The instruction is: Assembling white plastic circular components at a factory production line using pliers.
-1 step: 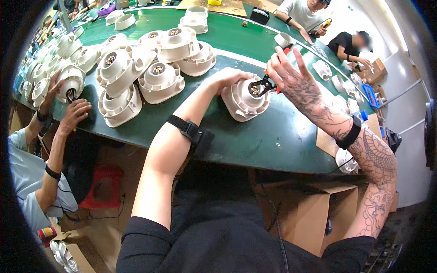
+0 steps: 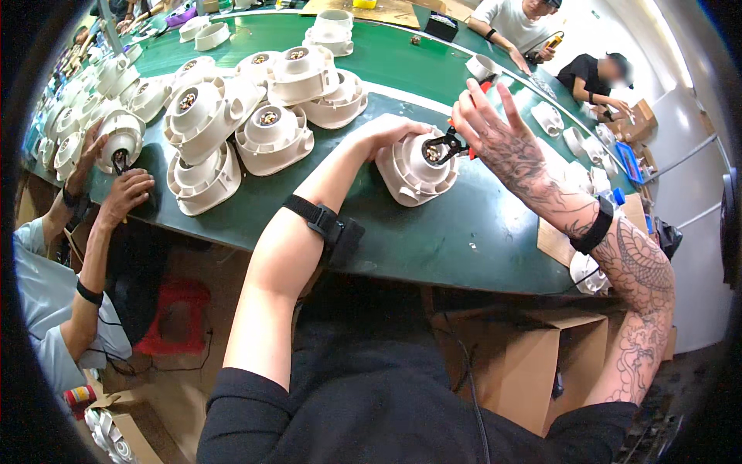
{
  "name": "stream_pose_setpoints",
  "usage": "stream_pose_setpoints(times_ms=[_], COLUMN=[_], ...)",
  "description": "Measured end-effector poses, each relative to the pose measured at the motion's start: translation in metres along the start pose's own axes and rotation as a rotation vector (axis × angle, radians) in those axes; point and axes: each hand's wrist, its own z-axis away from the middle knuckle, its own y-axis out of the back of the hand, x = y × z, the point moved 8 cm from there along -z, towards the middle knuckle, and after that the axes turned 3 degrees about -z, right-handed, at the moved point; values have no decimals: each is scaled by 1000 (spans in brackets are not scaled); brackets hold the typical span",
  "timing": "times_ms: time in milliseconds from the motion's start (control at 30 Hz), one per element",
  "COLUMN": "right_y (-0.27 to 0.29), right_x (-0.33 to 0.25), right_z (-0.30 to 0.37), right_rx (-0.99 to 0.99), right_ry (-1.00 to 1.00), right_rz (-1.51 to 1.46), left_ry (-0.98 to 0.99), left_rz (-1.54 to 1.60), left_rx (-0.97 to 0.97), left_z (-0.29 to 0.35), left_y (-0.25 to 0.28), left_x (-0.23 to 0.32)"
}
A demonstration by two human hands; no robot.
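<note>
My left hand [image 2: 393, 131] grips the upper left rim of a white plastic housing [image 2: 407, 179] and steadies it on the green table. This housing has a round raised hub with small metal-coloured parts in its centre. From the right, my right hand [image 2: 487, 120] holds a pair of pliers [image 2: 446, 145] with black jaws and red-orange handles. The jaws reach into the hub's centre and touch the parts there; exactly what they pinch is too small to tell. Some of my right fingers stretch up past the handles. My left fingertips are partly hidden behind the housing.
Several similar white housings [image 2: 272, 139] are stacked to the left. Beside them a co-worker's hands [image 2: 127, 193] work on another housing [image 2: 121, 143] with a dark tool. A green conveyor belt [image 2: 394, 66] runs behind. Cardboard boxes [image 2: 533, 363] stand below the table's front edge.
</note>
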Motion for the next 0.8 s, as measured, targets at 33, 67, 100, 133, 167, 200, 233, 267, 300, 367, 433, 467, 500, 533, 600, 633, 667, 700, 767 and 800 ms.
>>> stream_pose_setpoints(times_ms=[33,67,100,133,167,200,233,267,300,367,433,467,500,533,600,633,667,700,767,800], right_y=[1,1,2,3,3,1,-2,-4,-7,-12,-14,-17,-21,-25,-36,-50,-63,-62,-59,-51], right_x=[-2,-5,-7,-8,-8,-8,-9,-8,-10,-11,-13,-12,-10,-5,-3,0,4,7,12,12], right_z=[0,-1,-2,-3,-3,-3,-3,-3,-5,-8,-12,-16,-15,-15,-17,-16,-11,-12,-6,-11], right_rx=[6,5,10,14,14,-3,-21,-25,-35,-47,0,2,12,24,48,-47,-140,-108,-69,-5], right_ry=[6,9,4,-1,1,12,23,23,46,64,74,64,52,38,29,-3,-36,-33,-70,-82], right_rz=[46,44,49,53,53,59,65,66,47,25,-5,-7,7,21,34,-52,-139,-108,-97,-103], left_ry=[-7,-6,4,13,13,32,51,52,21,-7,-125,-121,-147,-173,-182,-228,-279,-336,-442,-532], left_rz=[-16,-13,1,15,17,22,27,27,23,15,44,35,58,78,-63,-264,-465,-412,-399,-368], left_rx=[22,21,9,-4,-4,-6,-10,-14,12,39,102,104,144,184,324,481,635,654,698,773], left_z=[2,4,6,7,8,8,8,7,5,0,-6,-8,-10,-11,-4,5,14,18,24,36], left_y=[0,-1,-2,-3,-3,-4,-6,-8,-3,2,13,17,18,20,31,38,40,37,29,33], left_x=[2,3,3,3,4,3,2,2,2,1,3,1,5,9,15,27,40,41,46,51])
